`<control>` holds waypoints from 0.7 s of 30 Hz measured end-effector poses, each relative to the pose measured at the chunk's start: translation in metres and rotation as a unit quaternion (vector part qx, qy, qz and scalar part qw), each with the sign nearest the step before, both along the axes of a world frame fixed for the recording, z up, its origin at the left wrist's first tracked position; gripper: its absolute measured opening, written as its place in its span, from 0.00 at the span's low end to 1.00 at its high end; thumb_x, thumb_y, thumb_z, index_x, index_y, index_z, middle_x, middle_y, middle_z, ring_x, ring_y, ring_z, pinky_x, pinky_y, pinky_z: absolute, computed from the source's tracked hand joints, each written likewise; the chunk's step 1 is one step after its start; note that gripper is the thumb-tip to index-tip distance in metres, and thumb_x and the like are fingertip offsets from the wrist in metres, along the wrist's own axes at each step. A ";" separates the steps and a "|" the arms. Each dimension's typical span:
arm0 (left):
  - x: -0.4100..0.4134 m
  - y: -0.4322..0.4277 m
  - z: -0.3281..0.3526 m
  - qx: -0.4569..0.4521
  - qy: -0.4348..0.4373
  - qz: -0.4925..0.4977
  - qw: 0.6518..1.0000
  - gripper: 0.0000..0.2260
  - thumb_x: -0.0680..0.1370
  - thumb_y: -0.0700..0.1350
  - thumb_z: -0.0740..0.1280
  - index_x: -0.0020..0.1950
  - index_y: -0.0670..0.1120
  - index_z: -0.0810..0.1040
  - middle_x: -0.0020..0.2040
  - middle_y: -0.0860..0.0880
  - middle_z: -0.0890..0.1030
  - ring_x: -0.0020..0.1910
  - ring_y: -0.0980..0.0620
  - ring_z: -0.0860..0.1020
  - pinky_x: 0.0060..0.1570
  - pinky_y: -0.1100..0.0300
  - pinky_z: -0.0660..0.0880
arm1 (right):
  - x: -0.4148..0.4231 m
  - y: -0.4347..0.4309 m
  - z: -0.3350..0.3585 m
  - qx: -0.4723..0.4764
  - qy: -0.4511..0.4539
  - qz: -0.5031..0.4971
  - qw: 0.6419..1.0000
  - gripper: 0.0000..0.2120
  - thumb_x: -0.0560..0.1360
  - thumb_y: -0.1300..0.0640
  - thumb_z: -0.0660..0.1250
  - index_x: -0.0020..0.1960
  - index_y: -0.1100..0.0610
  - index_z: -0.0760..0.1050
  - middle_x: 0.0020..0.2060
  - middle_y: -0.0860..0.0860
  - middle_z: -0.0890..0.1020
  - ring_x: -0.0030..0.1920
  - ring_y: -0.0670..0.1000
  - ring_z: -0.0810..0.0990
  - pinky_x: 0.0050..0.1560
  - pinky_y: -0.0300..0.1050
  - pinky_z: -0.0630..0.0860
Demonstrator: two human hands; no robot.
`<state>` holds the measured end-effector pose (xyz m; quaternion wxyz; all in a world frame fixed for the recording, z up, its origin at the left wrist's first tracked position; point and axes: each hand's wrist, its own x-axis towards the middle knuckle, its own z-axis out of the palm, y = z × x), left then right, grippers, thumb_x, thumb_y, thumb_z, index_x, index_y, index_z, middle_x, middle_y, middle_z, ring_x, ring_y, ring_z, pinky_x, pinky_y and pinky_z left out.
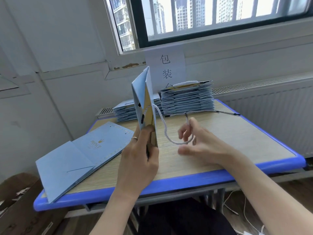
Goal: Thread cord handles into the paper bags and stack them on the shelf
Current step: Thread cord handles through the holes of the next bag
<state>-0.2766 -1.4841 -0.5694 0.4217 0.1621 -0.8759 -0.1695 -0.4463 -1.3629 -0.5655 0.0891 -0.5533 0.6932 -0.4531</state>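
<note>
My left hand (140, 155) grips the lower edge of a folded light-blue paper bag (141, 97) and holds it upright over the desk. A white cord (162, 123) comes out of a hole in the bag and loops down to my right hand (194, 141). That hand pinches the cord near its dark tip, which points up. A flat blue bag with gold print (81, 153) lies at the desk's left, overhanging the front edge. Two stacks of folded bags stand at the back, a low stack (125, 112) and a taller stack (187, 99).
The wooden desk (220, 133) has a blue rim. A loose cord (227, 113) lies by the taller stack. A paper sign (165, 67) hangs on the wall under the window, with a radiator (271, 107) at the right. A cardboard box (15, 200) sits on the floor at left.
</note>
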 end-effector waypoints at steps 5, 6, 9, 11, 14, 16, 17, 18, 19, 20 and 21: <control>-0.001 -0.001 0.000 0.015 0.020 0.007 1.000 0.16 0.75 0.35 0.62 0.56 0.54 0.69 0.36 0.56 0.69 0.27 0.53 0.67 0.30 0.65 0.63 | -0.017 -0.008 0.002 -0.212 -0.152 -0.146 0.954 0.28 0.77 0.32 0.50 0.41 0.56 0.71 0.39 0.57 0.75 0.37 0.47 0.71 0.40 0.44 0.68; -0.001 -0.001 0.001 0.014 0.026 0.003 1.000 0.15 0.76 0.35 0.61 0.56 0.54 0.70 0.36 0.56 0.70 0.28 0.53 0.68 0.30 0.65 0.64 | -0.015 -0.007 0.004 -0.247 -0.132 -0.175 0.944 0.23 0.80 0.40 0.51 0.40 0.57 0.70 0.37 0.57 0.74 0.36 0.47 0.69 0.39 0.45 0.66; -0.001 -0.002 0.000 0.008 0.035 -0.003 0.999 0.11 0.78 0.37 0.61 0.55 0.52 0.72 0.36 0.56 0.71 0.28 0.55 0.69 0.31 0.66 0.65 | -0.002 -0.001 0.008 -0.344 0.077 -0.158 0.922 0.15 0.82 0.57 0.59 0.40 0.64 0.73 0.36 0.54 0.76 0.38 0.51 0.72 0.40 0.47 0.69; -0.001 -0.002 -0.001 0.003 0.035 -0.002 0.999 0.09 0.78 0.41 0.60 0.54 0.54 0.70 0.36 0.56 0.71 0.27 0.55 0.68 0.30 0.65 0.64 | 0.010 -0.001 0.003 -0.336 0.262 -0.034 0.904 0.12 0.81 0.61 0.62 0.42 0.66 0.79 0.43 0.54 0.82 0.44 0.53 0.76 0.48 0.45 0.72; -0.003 -0.002 -0.001 0.003 0.032 0.001 0.999 0.07 0.78 0.45 0.59 0.54 0.55 0.69 0.35 0.54 0.71 0.26 0.54 0.67 0.29 0.62 0.63 | 0.015 -0.008 -0.006 -0.170 0.393 0.073 0.901 0.14 0.84 0.58 0.59 0.47 0.60 0.81 0.45 0.48 0.84 0.45 0.53 0.76 0.45 0.44 0.75; -0.003 -0.002 -0.002 0.001 0.033 -0.001 0.999 0.08 0.78 0.44 0.60 0.54 0.55 0.69 0.36 0.53 0.72 0.26 0.54 0.67 0.29 0.60 0.64 | 0.012 -0.012 -0.009 -0.092 0.416 0.061 0.903 0.11 0.82 0.60 0.59 0.47 0.57 0.79 0.39 0.46 0.82 0.43 0.51 0.75 0.35 0.49 0.76; -0.003 -0.002 -0.002 0.000 0.034 -0.005 0.999 0.08 0.79 0.43 0.60 0.54 0.55 0.69 0.36 0.52 0.73 0.26 0.54 0.67 0.29 0.58 0.65 | 0.009 -0.013 -0.010 -0.077 0.411 0.041 0.907 0.09 0.79 0.63 0.61 0.49 0.56 0.80 0.37 0.46 0.81 0.41 0.51 0.75 0.31 0.49 0.75; -0.003 -0.002 -0.002 -0.001 0.035 -0.008 0.999 0.09 0.79 0.42 0.61 0.55 0.55 0.70 0.36 0.52 0.73 0.26 0.54 0.67 0.29 0.58 0.66 | 0.008 -0.013 -0.010 -0.075 0.401 0.018 0.913 0.11 0.75 0.65 0.62 0.50 0.55 0.81 0.35 0.46 0.81 0.39 0.51 0.76 0.29 0.47 0.74; -0.003 -0.002 -0.002 -0.003 0.037 -0.009 0.999 0.09 0.79 0.41 0.61 0.55 0.55 0.70 0.36 0.52 0.73 0.25 0.54 0.67 0.29 0.58 0.66 | 0.006 -0.014 -0.010 -0.080 0.392 -0.012 0.916 0.14 0.73 0.67 0.63 0.52 0.54 0.82 0.34 0.46 0.82 0.37 0.52 0.77 0.28 0.45 0.74; -0.003 -0.003 -0.002 -0.005 0.037 -0.009 0.999 0.09 0.78 0.42 0.61 0.55 0.55 0.70 0.35 0.53 0.72 0.25 0.53 0.67 0.28 0.58 0.66 | 0.006 -0.015 -0.009 -0.085 0.377 -0.059 0.920 0.15 0.72 0.67 0.64 0.53 0.54 0.82 0.34 0.47 0.82 0.37 0.52 0.78 0.29 0.45 0.74; -0.003 -0.003 -0.001 -0.005 0.037 -0.008 0.999 0.09 0.78 0.43 0.60 0.55 0.55 0.70 0.35 0.53 0.71 0.26 0.53 0.67 0.28 0.57 0.67 | 0.005 -0.016 -0.007 -0.086 0.354 -0.121 0.923 0.13 0.74 0.66 0.64 0.52 0.54 0.82 0.33 0.48 0.82 0.37 0.53 0.79 0.30 0.46 0.75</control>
